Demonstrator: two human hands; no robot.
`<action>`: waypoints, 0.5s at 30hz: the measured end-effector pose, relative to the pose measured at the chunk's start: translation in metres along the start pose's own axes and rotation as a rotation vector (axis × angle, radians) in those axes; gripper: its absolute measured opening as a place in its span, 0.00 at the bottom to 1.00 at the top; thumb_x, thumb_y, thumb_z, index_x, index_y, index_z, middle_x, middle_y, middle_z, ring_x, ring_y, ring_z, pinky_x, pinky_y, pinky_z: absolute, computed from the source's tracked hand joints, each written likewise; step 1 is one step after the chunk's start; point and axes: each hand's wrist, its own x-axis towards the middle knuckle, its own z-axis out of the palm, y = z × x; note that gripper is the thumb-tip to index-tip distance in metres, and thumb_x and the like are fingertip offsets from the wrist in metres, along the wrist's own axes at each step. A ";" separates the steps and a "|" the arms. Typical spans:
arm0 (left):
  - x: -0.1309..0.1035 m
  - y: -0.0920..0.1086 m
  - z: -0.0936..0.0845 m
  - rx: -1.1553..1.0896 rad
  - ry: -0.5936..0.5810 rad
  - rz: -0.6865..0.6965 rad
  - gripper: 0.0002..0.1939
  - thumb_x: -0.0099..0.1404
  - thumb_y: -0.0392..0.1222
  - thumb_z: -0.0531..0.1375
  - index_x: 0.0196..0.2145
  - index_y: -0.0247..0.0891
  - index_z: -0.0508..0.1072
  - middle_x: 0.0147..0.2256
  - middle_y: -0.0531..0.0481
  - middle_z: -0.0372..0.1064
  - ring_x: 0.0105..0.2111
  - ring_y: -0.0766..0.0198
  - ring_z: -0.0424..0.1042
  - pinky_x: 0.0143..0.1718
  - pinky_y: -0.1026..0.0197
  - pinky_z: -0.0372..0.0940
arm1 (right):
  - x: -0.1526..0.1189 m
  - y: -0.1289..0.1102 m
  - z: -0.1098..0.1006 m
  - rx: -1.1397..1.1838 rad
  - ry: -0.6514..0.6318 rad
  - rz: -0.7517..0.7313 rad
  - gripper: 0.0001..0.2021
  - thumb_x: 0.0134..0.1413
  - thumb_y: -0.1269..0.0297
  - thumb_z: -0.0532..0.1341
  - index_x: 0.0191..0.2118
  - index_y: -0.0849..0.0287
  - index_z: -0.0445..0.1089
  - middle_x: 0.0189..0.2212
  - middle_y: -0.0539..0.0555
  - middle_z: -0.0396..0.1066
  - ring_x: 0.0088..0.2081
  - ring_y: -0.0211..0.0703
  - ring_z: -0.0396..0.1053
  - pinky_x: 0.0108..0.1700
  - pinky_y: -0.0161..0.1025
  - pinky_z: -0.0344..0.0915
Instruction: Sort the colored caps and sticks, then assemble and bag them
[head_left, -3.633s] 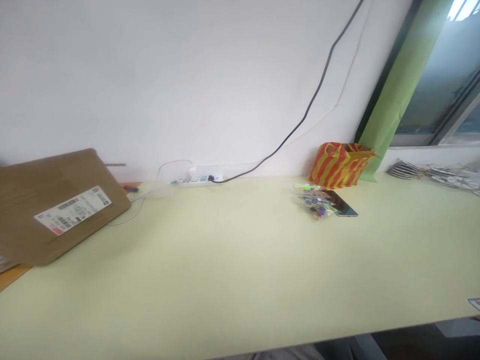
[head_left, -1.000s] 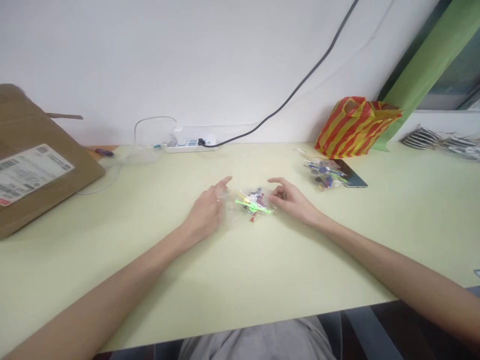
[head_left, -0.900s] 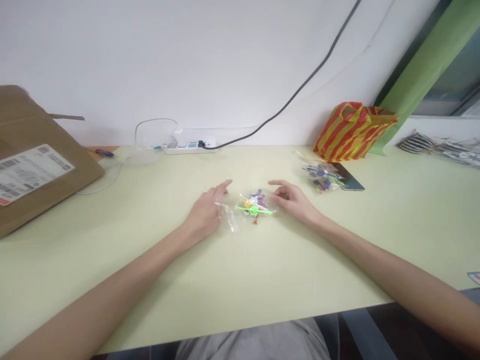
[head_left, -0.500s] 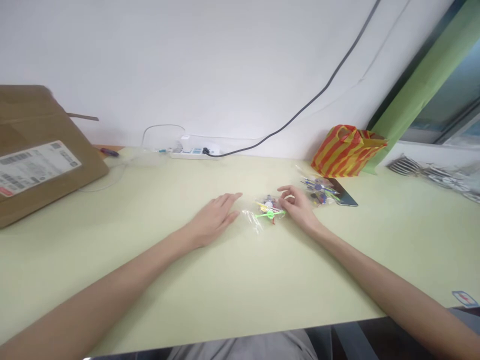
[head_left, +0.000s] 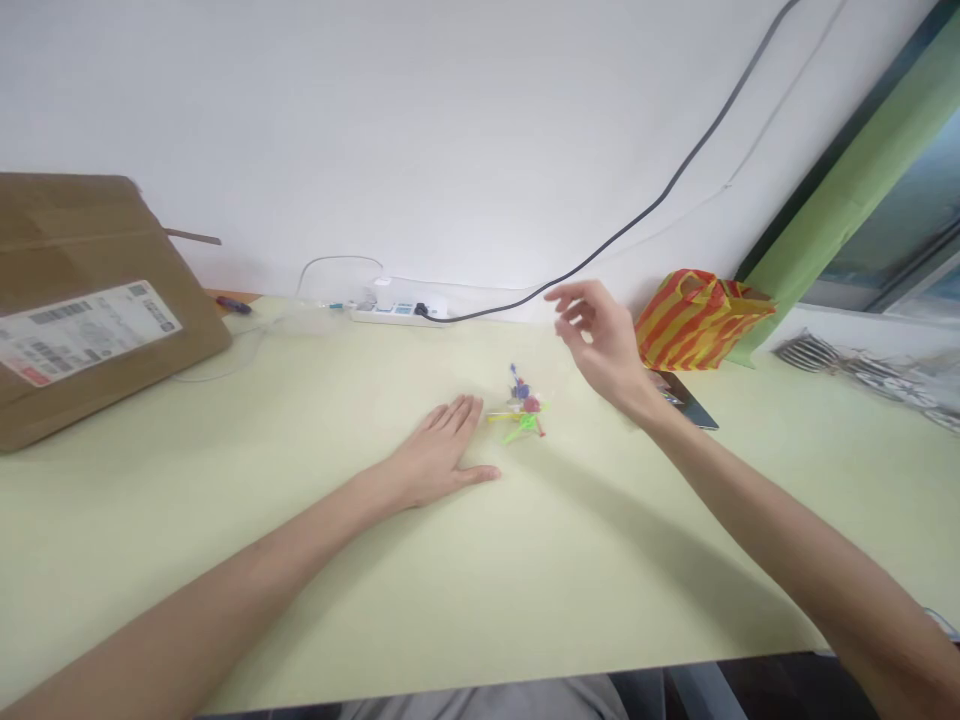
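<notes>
Several small coloured plastic pieces, green, yellow, red and blue, lie in a loose cluster on the pale green table. Just left of them my left hand rests palm down, fingers stretched and thumb spread, holding nothing. My right hand is raised above and to the right of the pieces, its fingers curled at what looks like a clear plastic bag. The film is very faint, and its edges cannot be made out.
A cardboard box stands at the left. By the wall are a white power strip and black cable. A red-yellow striped bag stands back right, with a dark phone before it, partly behind my right forearm.
My right hand has risen up and away from the pieces, and the clear wrapping no longer shows round them. They sit differently. My left hand has spread its thumb, and the view has shifted slightly.
</notes>
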 end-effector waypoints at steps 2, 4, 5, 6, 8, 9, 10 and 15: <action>0.000 0.001 0.000 -0.009 0.026 -0.012 0.54 0.67 0.74 0.47 0.74 0.29 0.41 0.73 0.30 0.37 0.73 0.42 0.39 0.71 0.42 0.42 | 0.017 -0.021 -0.006 -0.035 -0.010 -0.064 0.12 0.62 0.68 0.57 0.49 0.51 0.70 0.44 0.54 0.69 0.40 0.42 0.70 0.40 0.40 0.70; 0.000 0.001 0.001 -0.021 0.060 -0.007 0.52 0.68 0.73 0.48 0.74 0.31 0.42 0.72 0.30 0.40 0.73 0.41 0.42 0.70 0.42 0.44 | 0.027 -0.033 -0.012 -0.060 0.000 -0.111 0.11 0.64 0.67 0.57 0.50 0.50 0.70 0.45 0.54 0.68 0.41 0.42 0.69 0.41 0.42 0.71; 0.000 0.002 0.001 -0.027 0.072 0.003 0.50 0.69 0.72 0.48 0.74 0.32 0.43 0.72 0.31 0.41 0.73 0.42 0.43 0.70 0.42 0.45 | 0.029 -0.035 -0.015 -0.065 0.014 -0.125 0.11 0.64 0.67 0.57 0.50 0.50 0.70 0.45 0.54 0.68 0.42 0.43 0.69 0.42 0.42 0.71; -0.001 0.002 0.001 -0.032 0.075 0.015 0.48 0.70 0.71 0.48 0.74 0.33 0.43 0.72 0.32 0.42 0.73 0.42 0.43 0.70 0.41 0.45 | 0.028 -0.034 -0.017 -0.062 0.035 -0.127 0.11 0.64 0.66 0.57 0.50 0.50 0.70 0.45 0.54 0.67 0.42 0.42 0.69 0.42 0.42 0.71; -0.001 0.003 0.000 -0.040 0.063 0.028 0.46 0.72 0.69 0.47 0.74 0.34 0.44 0.73 0.34 0.42 0.73 0.44 0.42 0.70 0.42 0.45 | 0.018 -0.025 -0.016 -0.015 0.091 -0.080 0.12 0.63 0.67 0.58 0.51 0.51 0.68 0.45 0.54 0.66 0.40 0.41 0.69 0.41 0.43 0.71; -0.001 0.004 -0.002 -0.046 0.063 0.032 0.45 0.72 0.68 0.47 0.73 0.35 0.44 0.73 0.34 0.42 0.73 0.44 0.42 0.71 0.42 0.44 | 0.008 -0.018 -0.014 0.027 0.125 -0.022 0.13 0.61 0.67 0.59 0.51 0.51 0.67 0.45 0.54 0.66 0.38 0.41 0.69 0.40 0.42 0.71; -0.001 0.005 -0.003 -0.054 0.073 0.036 0.45 0.72 0.68 0.48 0.73 0.35 0.45 0.73 0.35 0.42 0.73 0.45 0.41 0.71 0.42 0.43 | -0.005 -0.010 -0.010 0.082 0.159 0.057 0.14 0.60 0.68 0.59 0.51 0.51 0.67 0.45 0.54 0.65 0.36 0.40 0.68 0.38 0.42 0.71; 0.001 0.014 -0.010 -0.084 0.141 0.020 0.48 0.68 0.71 0.52 0.72 0.36 0.50 0.74 0.34 0.36 0.74 0.44 0.32 0.73 0.39 0.33 | -0.083 0.013 0.016 0.366 0.272 0.545 0.20 0.53 0.63 0.66 0.51 0.50 0.61 0.42 0.55 0.61 0.38 0.46 0.69 0.40 0.46 0.74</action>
